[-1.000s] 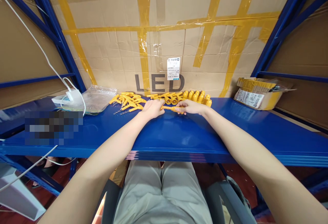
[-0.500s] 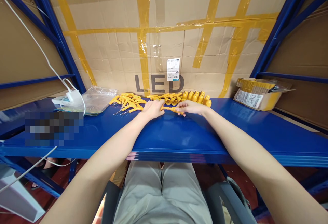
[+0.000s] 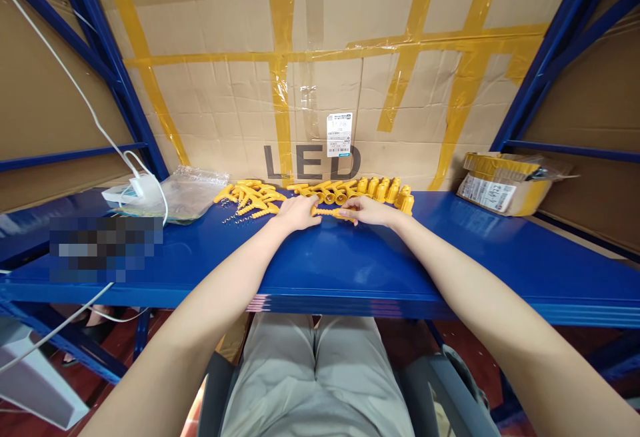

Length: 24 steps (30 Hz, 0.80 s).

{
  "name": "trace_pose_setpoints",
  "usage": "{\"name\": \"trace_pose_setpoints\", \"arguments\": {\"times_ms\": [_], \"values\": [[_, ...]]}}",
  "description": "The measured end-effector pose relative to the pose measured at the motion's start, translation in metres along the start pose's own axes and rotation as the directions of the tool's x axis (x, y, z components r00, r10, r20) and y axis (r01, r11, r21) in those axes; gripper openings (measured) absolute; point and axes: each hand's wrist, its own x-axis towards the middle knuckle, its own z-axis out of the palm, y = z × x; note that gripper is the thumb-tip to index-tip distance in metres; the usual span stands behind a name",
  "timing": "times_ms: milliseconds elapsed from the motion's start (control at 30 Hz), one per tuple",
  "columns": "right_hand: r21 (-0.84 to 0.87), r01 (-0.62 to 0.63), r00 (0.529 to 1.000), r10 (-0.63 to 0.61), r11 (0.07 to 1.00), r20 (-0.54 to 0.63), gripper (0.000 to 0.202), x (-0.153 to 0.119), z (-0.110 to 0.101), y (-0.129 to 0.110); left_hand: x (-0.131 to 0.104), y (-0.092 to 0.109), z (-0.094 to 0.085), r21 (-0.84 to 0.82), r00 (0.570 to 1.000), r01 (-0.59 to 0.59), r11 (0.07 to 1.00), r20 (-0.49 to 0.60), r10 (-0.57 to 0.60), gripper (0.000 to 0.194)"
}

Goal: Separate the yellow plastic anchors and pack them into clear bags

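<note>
Between my hands, just above the blue table, a ribbed yellow plastic piece (image 3: 327,212) lies sideways. My left hand (image 3: 298,213) is closed on its left end, and my right hand (image 3: 367,212) grips the right end with the fingertips. Left of my left hand is a loose pile of yellow handles (image 3: 247,195), some with metal spirals showing. Behind my hands lie several yellow pieces with round open ends (image 3: 341,198). Upright yellow caps (image 3: 381,190) stand in rows behind and right of my right hand.
A blue table (image 3: 350,270) carries clear plastic bags (image 3: 187,192) and a white adapter with cables (image 3: 143,187) at left. A small taped carton (image 3: 505,184) sits at right. A large cardboard sheet (image 3: 225,104) stands behind. Something pixelated lies front left.
Both hands keep hold of the yellow piece in nearly the same place. The fingers of my right hand have shifted slightly on its right end.
</note>
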Motion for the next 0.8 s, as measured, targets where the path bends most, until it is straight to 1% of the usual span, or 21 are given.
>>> {"name": "trace_pose_setpoints", "arguments": {"times_ms": [133, 233, 333, 600, 800], "values": [[-0.006, -0.013, 1.000, 0.013, 1.000, -0.012, 0.053, -0.0003, 0.0015, -0.0002, 0.0005, -0.0003, 0.0004, -0.005, 1.000, 0.022, 1.000, 0.013, -0.022, 0.037], [-0.065, -0.021, 0.999, 0.018, 0.998, -0.049, 0.050, 0.0007, 0.0023, -0.0008, 0.0009, -0.0007, 0.0006, -0.007, 0.999, 0.036, 0.999, 0.021, -0.036, 0.037], [-0.143, 0.003, 0.996, -0.015, 0.990, -0.083, 0.045, 0.0022, 0.0024, -0.0023, 0.0010, -0.0010, 0.0006, -0.009, 0.999, 0.043, 0.999, 0.020, -0.043, 0.038], [-0.292, 0.049, 0.991, -0.083, 0.955, -0.106, 0.035, 0.0055, 0.0026, -0.0033, 0.0002, 0.0001, -0.0008, -0.011, 0.999, 0.042, 0.999, 0.015, -0.041, 0.033], [-0.310, 0.076, 0.988, -0.113, 0.948, -0.103, 0.028, 0.0065, 0.0055, -0.0027, 0.0003, -0.0002, -0.0003, -0.019, 0.999, 0.040, 0.999, 0.000, -0.040, 0.032]]}}
